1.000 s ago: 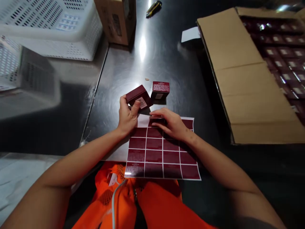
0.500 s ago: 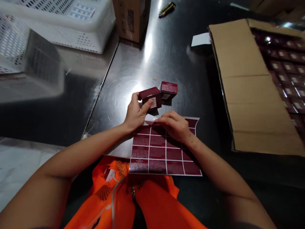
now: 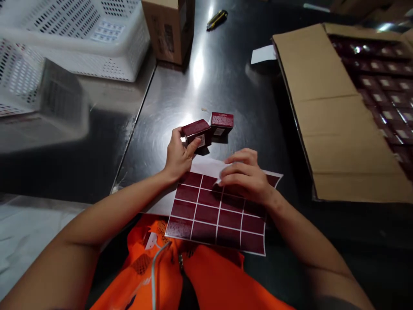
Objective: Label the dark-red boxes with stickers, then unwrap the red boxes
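Observation:
My left hand (image 3: 178, 157) grips a small dark red box (image 3: 195, 130) and holds it tilted just above the steel table. A second dark red box (image 3: 221, 123) stands on the table right behind it. In front of me lies a sheet of dark red stickers (image 3: 213, 213), its near edge hanging over my orange lap. My right hand (image 3: 245, 176) rests on the sheet's top right part with its fingers bent over the stickers. Whether a sticker is pinched under the fingers is hidden.
A large open carton (image 3: 322, 107) filled with several dark red boxes (image 3: 387, 86) lies at the right. White perforated baskets (image 3: 74, 38) stand at the back left, a brown cardboard box (image 3: 167, 28) behind them. A yellow utility knife (image 3: 217, 19) and a white paper slip (image 3: 263, 54) lie at the back.
The sticker sheet has turned slightly clockwise and slid toward me. My right hand has moved right and lifted its fingers on the sheet. My left hand keeps hold of the box.

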Motion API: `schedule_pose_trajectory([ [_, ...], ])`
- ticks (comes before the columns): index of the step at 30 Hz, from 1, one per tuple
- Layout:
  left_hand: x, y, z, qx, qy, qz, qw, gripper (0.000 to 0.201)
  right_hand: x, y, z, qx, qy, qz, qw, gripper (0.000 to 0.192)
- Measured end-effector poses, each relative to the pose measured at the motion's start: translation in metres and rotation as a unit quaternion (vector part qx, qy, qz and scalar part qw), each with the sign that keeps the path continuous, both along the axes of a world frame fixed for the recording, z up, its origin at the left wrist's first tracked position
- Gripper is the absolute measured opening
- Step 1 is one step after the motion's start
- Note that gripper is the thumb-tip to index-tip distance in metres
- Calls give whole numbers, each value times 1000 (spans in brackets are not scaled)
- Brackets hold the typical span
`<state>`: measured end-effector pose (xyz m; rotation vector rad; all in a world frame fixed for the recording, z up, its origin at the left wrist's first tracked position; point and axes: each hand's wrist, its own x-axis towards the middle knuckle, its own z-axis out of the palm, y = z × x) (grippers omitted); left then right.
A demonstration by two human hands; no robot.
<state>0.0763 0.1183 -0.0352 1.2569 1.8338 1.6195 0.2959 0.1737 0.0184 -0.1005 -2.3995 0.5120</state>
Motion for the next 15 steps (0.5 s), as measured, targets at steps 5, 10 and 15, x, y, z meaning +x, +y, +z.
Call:
schedule_pose_trajectory([
  [5,-4,-4,-4,-5,56,19,998,55,17,5,16,-327,180,46,927,8],
  [10,-20,-7,7,92,79,6,993,64,30,18,23,-457,284,-41,842,25],
  [15,-18,-11,32,120,40,-55,991,60,32,25,24,-439,299,-115,840,29],
])
